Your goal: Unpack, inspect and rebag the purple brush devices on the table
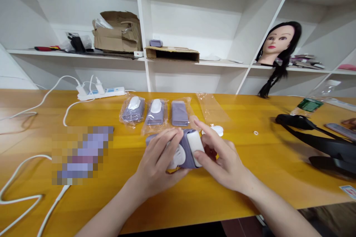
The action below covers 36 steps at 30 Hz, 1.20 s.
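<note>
My left hand [156,159] and my right hand [221,159] hold a lilac plastic handheld device [187,152] between them above the yellow wooden table [172,207]. A white oblong part [195,147] sits on the device near my right fingers, and a round white part [179,156] shows beside my left fingers. A loose white plastic piece [217,130] lies just beyond my right hand. Further back stand several similar lilac items in clear plastic bags, the nearest to my hands being the middle one [154,112].
A flattened clear bag [213,109] lies behind my right hand. At the left are a white power strip [101,93], white cables [25,196] and a pixelated patch [82,155]. Black straps [319,144] and a water bottle [310,100] lie right. Shelves behind hold cardboard [118,33] and a mannequin head [278,42].
</note>
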Available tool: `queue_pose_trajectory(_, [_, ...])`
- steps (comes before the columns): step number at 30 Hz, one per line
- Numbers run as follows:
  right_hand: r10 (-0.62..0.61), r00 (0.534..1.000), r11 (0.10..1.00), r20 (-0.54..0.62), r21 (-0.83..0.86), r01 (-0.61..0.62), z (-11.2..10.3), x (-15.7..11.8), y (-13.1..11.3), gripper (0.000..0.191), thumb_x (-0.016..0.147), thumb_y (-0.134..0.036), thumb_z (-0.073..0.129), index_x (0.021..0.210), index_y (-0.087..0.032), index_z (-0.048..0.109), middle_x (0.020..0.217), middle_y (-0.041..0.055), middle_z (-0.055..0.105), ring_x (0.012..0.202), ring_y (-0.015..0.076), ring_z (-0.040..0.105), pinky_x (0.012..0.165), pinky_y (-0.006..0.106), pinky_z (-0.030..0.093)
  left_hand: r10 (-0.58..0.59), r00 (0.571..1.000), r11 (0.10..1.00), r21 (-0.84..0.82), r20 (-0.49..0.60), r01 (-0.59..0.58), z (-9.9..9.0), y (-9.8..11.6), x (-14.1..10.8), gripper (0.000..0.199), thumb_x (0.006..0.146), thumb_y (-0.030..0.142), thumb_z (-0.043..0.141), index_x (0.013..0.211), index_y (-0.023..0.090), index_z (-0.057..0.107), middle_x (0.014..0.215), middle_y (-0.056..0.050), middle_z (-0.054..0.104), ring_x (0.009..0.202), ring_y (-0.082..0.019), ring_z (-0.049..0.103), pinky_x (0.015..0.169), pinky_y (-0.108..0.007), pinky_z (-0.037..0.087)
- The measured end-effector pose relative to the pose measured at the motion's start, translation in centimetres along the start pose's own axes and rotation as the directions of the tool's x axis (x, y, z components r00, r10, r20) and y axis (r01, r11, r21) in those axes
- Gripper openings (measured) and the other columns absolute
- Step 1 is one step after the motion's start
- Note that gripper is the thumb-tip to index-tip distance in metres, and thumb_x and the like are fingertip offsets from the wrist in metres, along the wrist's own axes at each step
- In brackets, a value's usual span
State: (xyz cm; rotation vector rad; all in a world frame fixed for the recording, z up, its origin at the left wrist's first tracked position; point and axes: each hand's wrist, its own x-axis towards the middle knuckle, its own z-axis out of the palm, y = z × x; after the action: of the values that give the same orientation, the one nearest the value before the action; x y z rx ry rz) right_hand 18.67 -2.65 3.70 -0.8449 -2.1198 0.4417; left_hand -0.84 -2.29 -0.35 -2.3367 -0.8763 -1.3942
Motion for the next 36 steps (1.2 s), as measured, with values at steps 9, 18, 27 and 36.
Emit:
queue_pose_trajectory(9, [0.199, 0.94, 0.959, 0.278, 0.141, -0.244, -3.8, 2.7, 4.2, 0.054, 0.086, -0.039, 0.05, 0.136, -0.02, 0.039, 0.071, -0.0006, 0.055, 0.057, 0.012, 0.048, 0.053, 0.025, 0.04, -0.159, 0.967, 0.981, 0.14, 0.199, 0.133, 0.6, 0.4, -0.1, 0.073, 0.069, 0.027, 0.064, 0.134, 0.022, 0.031, 0.125, -0.013, 0.056, 0.112, -0.029, 0.056, 0.091, -0.043, 0.048])
queue_pose_trajectory(18, [0.444, 0.887, 0.753, 0.127, -0.59, -0.292, -6.7, 2.9, 12.5, 0.038, 0.072, -0.013, 0.054, 0.107, -0.018, 0.065, 0.1, 0.0078, 0.069, 0.089, 0.0224, 0.061, 0.077, 0.029, 0.042, -0.262, 0.906, 0.959, 0.194, 0.332, 0.207, 0.5, -0.1, -0.1, 0.071, 0.066, 0.031, 0.065, 0.129, 0.018, 0.037, 0.128, -0.014, 0.056, 0.113, -0.03, 0.056, 0.088, -0.045, 0.05])
queue_pose_trajectory(27, [0.477, 0.828, 0.665, 0.294, -0.737, -0.12, -4.7, 2.8, 12.3, 0.044, 0.068, -0.014, 0.057, 0.111, -0.025, 0.063, 0.101, 0.0065, 0.068, 0.096, 0.0282, 0.057, 0.078, 0.034, 0.039, -0.5, 0.708, 0.856, 0.163, 0.499, 0.49, -0.5, -0.2, 1.3, 0.071, 0.065, 0.037, 0.066, 0.129, 0.017, 0.045, 0.134, -0.012, 0.052, 0.118, -0.03, 0.052, 0.097, -0.046, 0.044])
queue_pose_trajectory(36, [0.524, 0.798, 0.627, 0.298, -0.769, -0.124, -4.4, 2.8, 12.3, 0.023, 0.069, -0.022, 0.059, 0.089, -0.02, 0.069, 0.093, 0.0106, 0.065, 0.087, 0.0263, 0.059, 0.066, 0.029, 0.036, -0.574, 0.697, 0.756, -0.049, 0.429, 0.653, -0.9, -0.2, 1.8, 0.07, 0.061, 0.037, 0.072, 0.125, 0.021, 0.05, 0.131, -0.006, 0.055, 0.12, -0.024, 0.051, 0.102, -0.04, 0.04])
